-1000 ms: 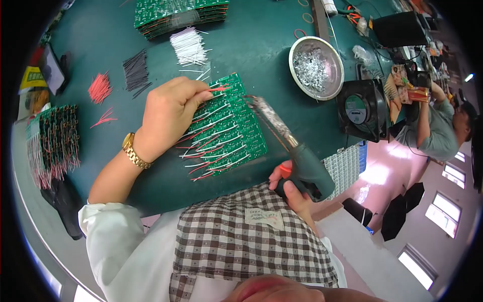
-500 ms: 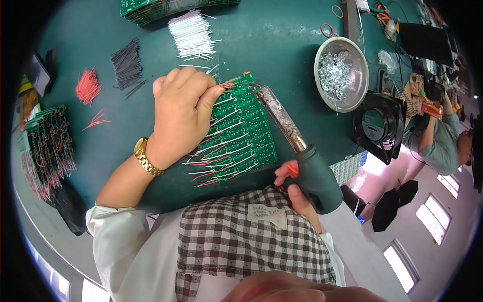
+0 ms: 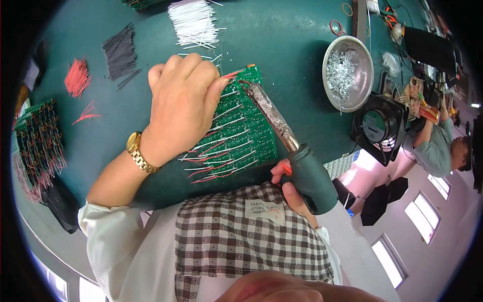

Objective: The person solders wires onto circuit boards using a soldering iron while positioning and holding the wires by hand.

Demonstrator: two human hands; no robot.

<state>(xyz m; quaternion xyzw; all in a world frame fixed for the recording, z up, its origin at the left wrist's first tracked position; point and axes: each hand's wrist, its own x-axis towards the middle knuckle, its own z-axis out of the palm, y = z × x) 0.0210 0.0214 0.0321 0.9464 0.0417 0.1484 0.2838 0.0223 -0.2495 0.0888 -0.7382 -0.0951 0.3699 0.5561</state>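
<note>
Plainly, in the head view the left hand [image 3: 186, 103] reaches in from the near left, back upward, its knuckles bent and its thumb and forefinger pinched on a few red wires [image 3: 232, 75]. The right hand [image 3: 298, 199], low at the near right, is wrapped around the dark handle of a soldering iron [image 3: 313, 176], which slants toward the far left, its tip just beside the pinched wires; whether they touch is too small to tell.

Between the hands, on the green counter [image 3: 289, 50], lies the green circuit board [image 3: 261, 128], its far left part under the left hand. Red and white wires stick out from its left side, and the iron's shaft crosses above its right part.
</note>
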